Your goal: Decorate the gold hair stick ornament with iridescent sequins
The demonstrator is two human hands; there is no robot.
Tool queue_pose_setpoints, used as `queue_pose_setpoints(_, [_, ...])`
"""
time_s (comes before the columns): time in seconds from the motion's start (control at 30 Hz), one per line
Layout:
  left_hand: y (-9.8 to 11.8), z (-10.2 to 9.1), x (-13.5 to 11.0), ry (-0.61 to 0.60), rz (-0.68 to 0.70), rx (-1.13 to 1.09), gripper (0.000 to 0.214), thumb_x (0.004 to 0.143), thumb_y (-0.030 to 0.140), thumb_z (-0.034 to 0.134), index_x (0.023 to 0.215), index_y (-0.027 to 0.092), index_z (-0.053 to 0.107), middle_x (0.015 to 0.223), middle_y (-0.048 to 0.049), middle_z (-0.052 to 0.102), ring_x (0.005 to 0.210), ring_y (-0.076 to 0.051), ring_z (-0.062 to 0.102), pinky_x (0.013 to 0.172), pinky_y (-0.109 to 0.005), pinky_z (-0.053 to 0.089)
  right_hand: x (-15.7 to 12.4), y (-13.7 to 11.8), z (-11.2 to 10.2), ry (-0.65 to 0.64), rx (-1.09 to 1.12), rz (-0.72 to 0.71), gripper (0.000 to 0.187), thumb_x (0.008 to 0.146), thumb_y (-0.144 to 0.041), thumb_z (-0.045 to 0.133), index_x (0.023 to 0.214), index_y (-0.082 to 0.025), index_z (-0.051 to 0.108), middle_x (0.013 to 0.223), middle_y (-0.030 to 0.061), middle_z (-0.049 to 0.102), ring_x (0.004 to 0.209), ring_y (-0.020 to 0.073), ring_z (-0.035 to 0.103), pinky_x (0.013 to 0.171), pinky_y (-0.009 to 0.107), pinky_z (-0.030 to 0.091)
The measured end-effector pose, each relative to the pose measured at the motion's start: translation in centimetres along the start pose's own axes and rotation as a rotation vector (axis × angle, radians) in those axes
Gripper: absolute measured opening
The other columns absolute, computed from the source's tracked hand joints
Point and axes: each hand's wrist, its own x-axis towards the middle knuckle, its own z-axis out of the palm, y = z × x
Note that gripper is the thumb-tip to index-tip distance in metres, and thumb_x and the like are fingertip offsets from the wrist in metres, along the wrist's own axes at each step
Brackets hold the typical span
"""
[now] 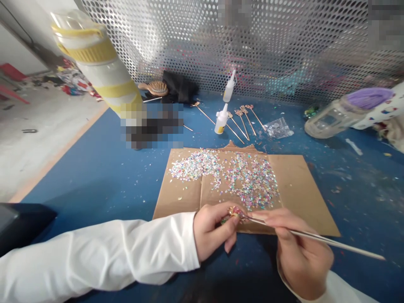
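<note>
My left hand (217, 231) pinches a small gold and pink ornament (235, 211) between thumb and fingers, over the front edge of a cardboard sheet (293, 181). My right hand (303, 252) is closed around a long thin pale stick (344, 245), whose near end reaches the ornament. Whether the stick's tip touches the ornament, I cannot tell. Just beyond my hands, loose shiny rhinestones lie spread over the cardboard in a whitish heap (198, 165) and a more colourful heap (252, 181).
Two glue bottles (221, 120) stand behind the cardboard, near several gold hairpins (244, 120) and a plastic bag (279, 127). A yellow-white tumbler (110, 71) rises at left. A hairbrush (158, 88) and black cloth (179, 84) lie by the perforated metal panel (176, 38). A clear jar (331, 118) sits right.
</note>
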Motion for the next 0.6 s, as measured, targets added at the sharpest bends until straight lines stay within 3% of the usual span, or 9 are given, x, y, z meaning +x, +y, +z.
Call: queue_pose_setpoints(0.6, [0.04, -0.03, 0.13, -0.005, 0.012, -0.032, 0.030, 0.090, 0.034, 0.034, 0.094, 0.011, 0.054, 0.041, 0.0054, 0.045, 0.036, -0.005, 0.040, 0.045, -0.016, 0.035, 0.17, -0.54, -0.40, -0.063, -0.098, -0.081, 0.027, 0.081, 0.002, 0.045, 0.094, -0.014, 0.062, 0.091, 0.0072, 0.062, 0.086, 0.0241, 0.059, 0.071, 0.039, 0.049])
